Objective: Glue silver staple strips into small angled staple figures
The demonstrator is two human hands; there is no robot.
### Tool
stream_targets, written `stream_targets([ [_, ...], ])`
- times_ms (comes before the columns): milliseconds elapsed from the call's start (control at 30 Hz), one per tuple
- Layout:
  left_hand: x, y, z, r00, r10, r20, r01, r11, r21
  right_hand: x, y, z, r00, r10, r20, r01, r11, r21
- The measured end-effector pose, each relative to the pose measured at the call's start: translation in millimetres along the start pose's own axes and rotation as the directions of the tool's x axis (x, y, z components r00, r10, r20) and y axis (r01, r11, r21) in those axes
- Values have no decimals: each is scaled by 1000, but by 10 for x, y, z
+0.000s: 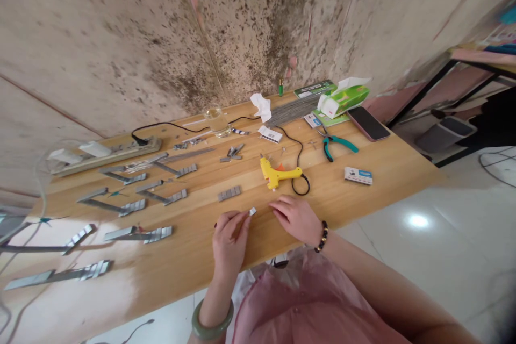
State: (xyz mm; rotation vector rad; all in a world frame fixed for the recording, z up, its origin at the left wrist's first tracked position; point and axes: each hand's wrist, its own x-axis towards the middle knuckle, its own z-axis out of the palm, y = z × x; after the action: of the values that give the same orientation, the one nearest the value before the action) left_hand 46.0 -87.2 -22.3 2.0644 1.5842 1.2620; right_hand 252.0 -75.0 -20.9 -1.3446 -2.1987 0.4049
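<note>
So the left hand [244, 220] has its thumb and finger pinched on one small grey piece [252, 212], which sticks out at the fingertips on the side facing the other hand. The right hand [296, 219] is just across from it, low over the table [258, 252], fingers bent and bunched close; can't tell if anything's between them.

Straight beyond the left hand, near it but not touching, there's one segmented grey strip [229, 193]. Further out the same way is one little heap of grey bits [233, 153], too jumbled to count, then one glass cup [217, 122].

Off to the left of the left hand I count seven grey assemblies [161, 192], long bars with ribbed blocks on them. Past those, one power strip [116, 155] with two white adapters [94, 149] and one black plug [140, 141].

Just beyond the right hand lies one yellow glue gun [278, 173] on its side. Out beyond and to the right of that hand: one pair of teal-handled pliers [338, 145], one phone [368, 122], one green tissue pack [344, 99]. Three small boxes [358, 176] too: one right of the right hand, two farther out.
</note>
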Motion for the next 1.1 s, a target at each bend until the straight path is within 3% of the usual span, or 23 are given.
stream_targets([
  [167, 3, 4, -8, 999, -43, -14, 43, 999, -27, -4, 3, 0, 1000, -8, -11, 8, 1000, -5],
  [533, 13, -34, -39, 964, -265, -35, 254, 949, -188, -13, 9, 11, 1000, -16, -15, 16, 1000, 3],
  [800, 29, -45, -38, 948, -315, -34, 298, 923, -243, -10, 7, 11, 1000, -12, -17, 12, 1000, 15],
  [1000, 21, -75, -34, 912, -404, -73, 355, 864, -358, -21, 3, 1, 1000, -16, -22, 17, 999, 31],
  [1100, 20, -78, -26, 907, -417, -56, 368, 850, -378, -23, -21, -17, 995, -98, -6, 98, 995, 36],
])
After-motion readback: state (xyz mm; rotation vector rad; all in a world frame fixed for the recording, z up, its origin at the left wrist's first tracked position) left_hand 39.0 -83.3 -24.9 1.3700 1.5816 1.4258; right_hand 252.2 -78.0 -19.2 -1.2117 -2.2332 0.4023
